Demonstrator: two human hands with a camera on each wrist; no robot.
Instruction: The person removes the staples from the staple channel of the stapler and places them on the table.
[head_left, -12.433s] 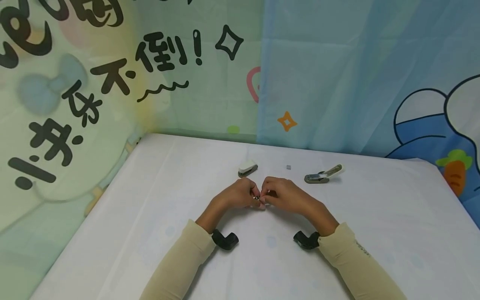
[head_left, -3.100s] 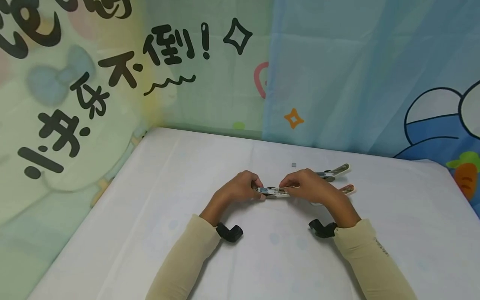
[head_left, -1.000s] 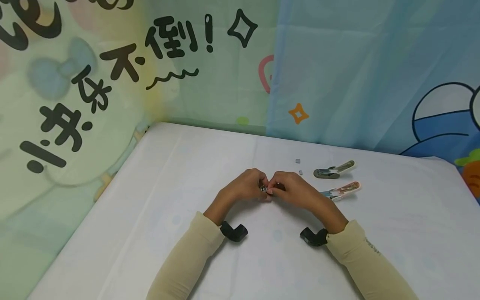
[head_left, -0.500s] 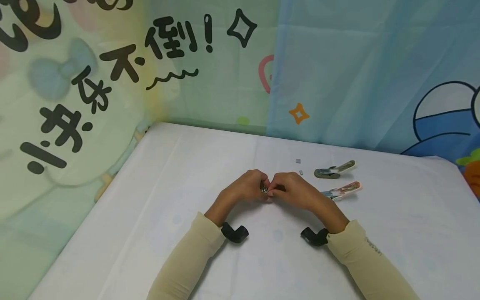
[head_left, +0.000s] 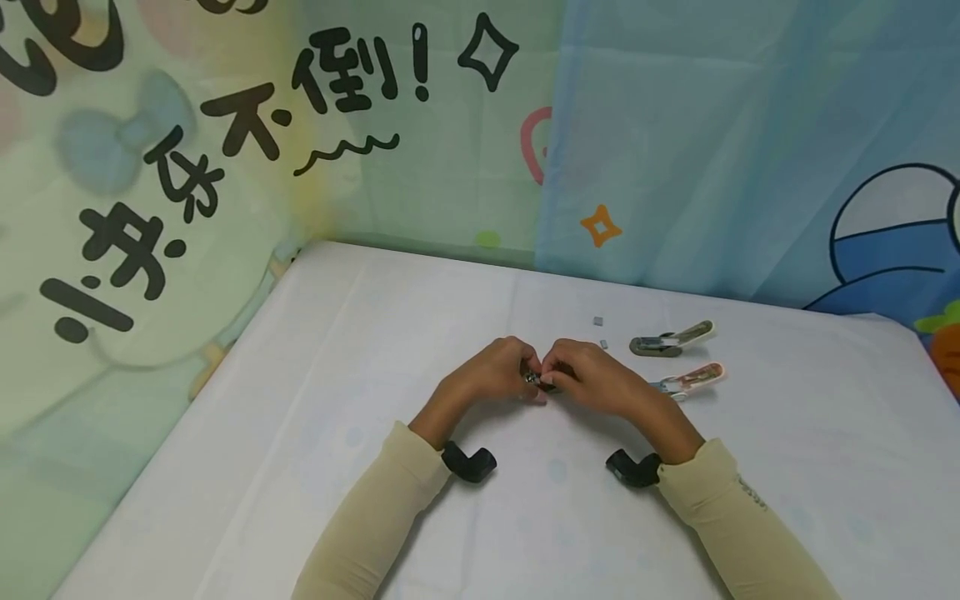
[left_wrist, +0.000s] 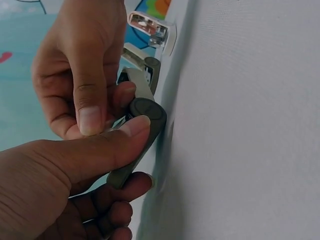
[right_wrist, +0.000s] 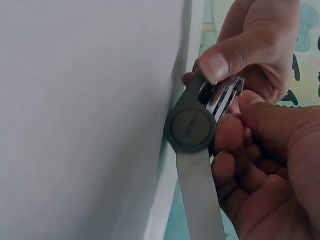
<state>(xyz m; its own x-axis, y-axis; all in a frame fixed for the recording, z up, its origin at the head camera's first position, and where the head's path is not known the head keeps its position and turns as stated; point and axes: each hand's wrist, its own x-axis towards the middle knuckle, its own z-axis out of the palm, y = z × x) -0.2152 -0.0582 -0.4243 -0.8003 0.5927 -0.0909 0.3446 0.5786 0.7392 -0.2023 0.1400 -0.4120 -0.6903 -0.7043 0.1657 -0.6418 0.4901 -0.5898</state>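
Observation:
My left hand [head_left: 495, 369] grips a small grey stapler [left_wrist: 145, 112] with a pale lever, its thumb pressed on the grey side near the round pivot. The stapler is opened out, so its metal staple channel [right_wrist: 223, 97] shows in the right wrist view. Curled fingers of my right hand [head_left: 592, 372] pinch at that metal channel, close to the left fingertips. Whether a staple strip sits between the right fingertips is hidden. In the head view the two hands cover most of the stapler.
To the right of the hands lie a grey opened stapler [head_left: 670, 340] and an orange-and-white opened one [head_left: 692, 380]. Two small grey pieces, perhaps staple strips, rest behind the right hand: a farther piece [head_left: 597, 321] and a nearer piece [head_left: 603, 344]. White cloth [head_left: 375, 317] covers the table.
Since the earliest frame, the stapler behind the left hand is gone from there and an orange one lies at right. Within the last second the right hand shifts slightly right.

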